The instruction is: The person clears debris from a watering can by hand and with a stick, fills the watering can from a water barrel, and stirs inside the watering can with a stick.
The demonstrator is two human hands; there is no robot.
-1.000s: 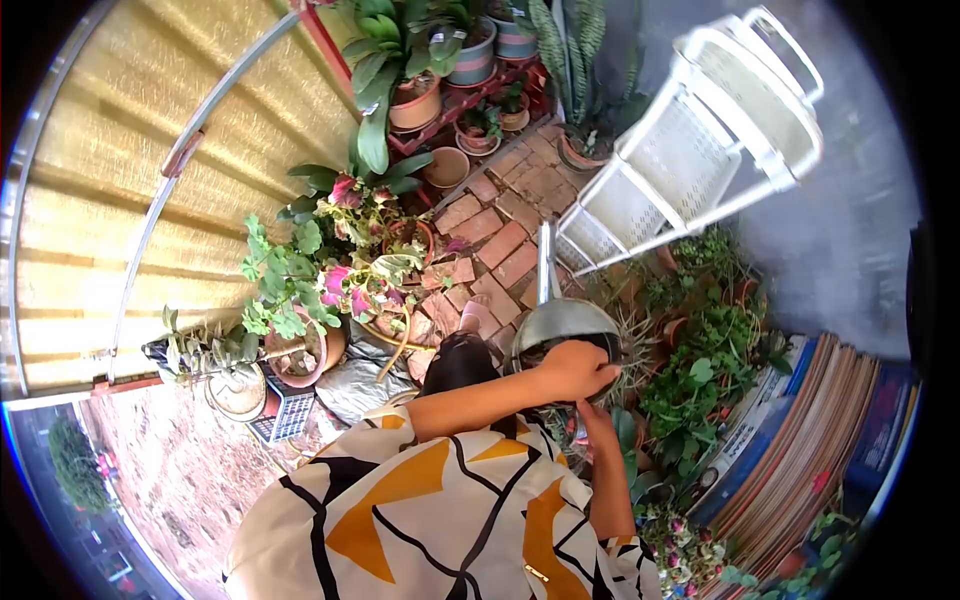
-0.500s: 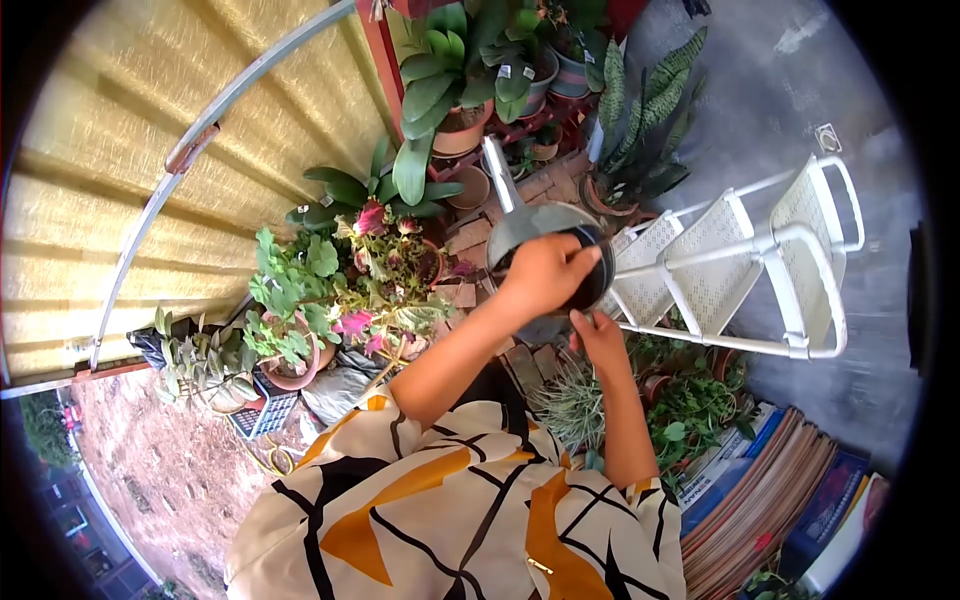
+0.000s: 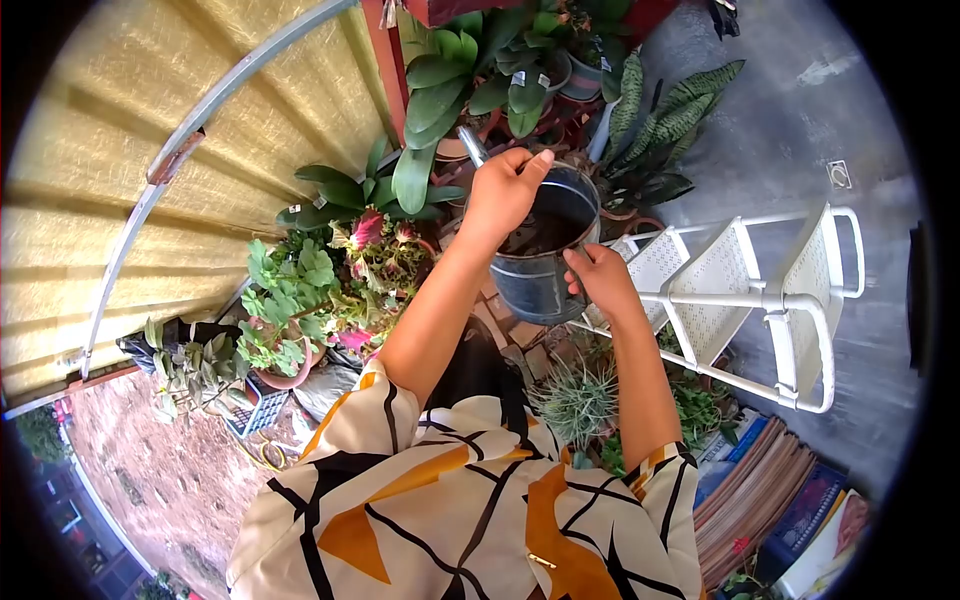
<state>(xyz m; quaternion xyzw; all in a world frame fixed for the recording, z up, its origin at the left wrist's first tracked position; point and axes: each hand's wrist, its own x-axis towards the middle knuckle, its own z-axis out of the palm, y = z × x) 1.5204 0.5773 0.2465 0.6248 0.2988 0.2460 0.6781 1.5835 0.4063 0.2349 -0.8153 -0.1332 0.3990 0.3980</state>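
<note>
Can [image 3: 537,292] sits ahead of the torso, held by both hands, spout [image 3: 472,146] pointing away and left toward the broad leaves [image 3: 413,178]; left hand [image 3: 505,190] grips spout-side, right hand [image 3: 603,282] opposite.

White shirt [image 3: 440,500] patterned orange and black, dark grey can [image 3: 540,285], white ladder [image 3: 710,290]

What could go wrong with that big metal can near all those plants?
The can is open on top, so if the left hand and right hand tip it too far, what's inside might slop out. Its spout is near the big green leaves, so it could poke or bend them. The white stepladder is close too, so a swing that way might bump it.
</note>
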